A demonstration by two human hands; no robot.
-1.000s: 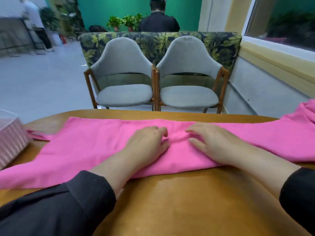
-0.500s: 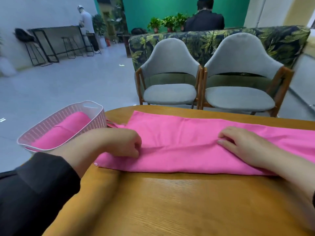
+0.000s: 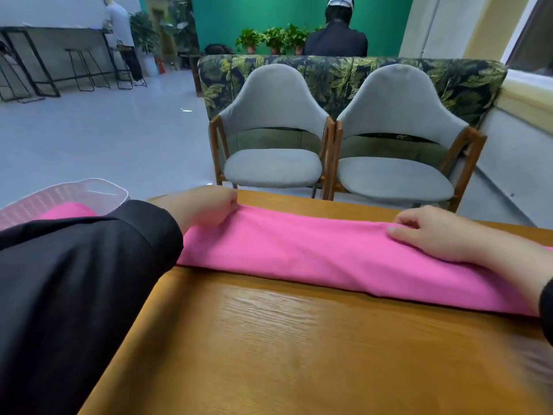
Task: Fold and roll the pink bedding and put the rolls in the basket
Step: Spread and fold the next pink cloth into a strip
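Nearest to the camera, the wooden table [image 3: 299, 354] fills the lower part of the view, from 4 to 7 o'clock. A black sleeve [image 3: 74, 280] covers the left arm at 8 o'clock.

On the table, a little farther, the pink bedding [image 3: 314, 253] lies as a long folded band from 9 o'clock toward 3 o'clock, flat on the wood. The left hand [image 3: 206, 205] is at the left end of the band, about 10 o'clock. Its fingers are curled and pinch the far edge of the cloth. The right hand [image 3: 434, 232] is at 3 o'clock and rests on top of the bedding. Its fingers are relaxed, only a little bent, and the fingertips touch the cloth near its far edge.

At 9 o'clock, just beside the left sleeve, stands the white basket [image 3: 113, 193]. Inside it lies 1 pink roll [image 3: 68, 210], partly hidden by the sleeve.

Beyond the table, at 12 to 1 o'clock, stand 2 grey chairs [image 3: 275, 163] with wooden frames, touching side by side. Behind them is a sofa back with leaf pattern [image 3: 344, 76]. Farther, at 12 o'clock, a person in dark clothes [image 3: 335, 40] sits near potted plants [image 3: 272, 37] before a green wall. At 11 o'clock another person [image 3: 122, 34] stands at a high counter.
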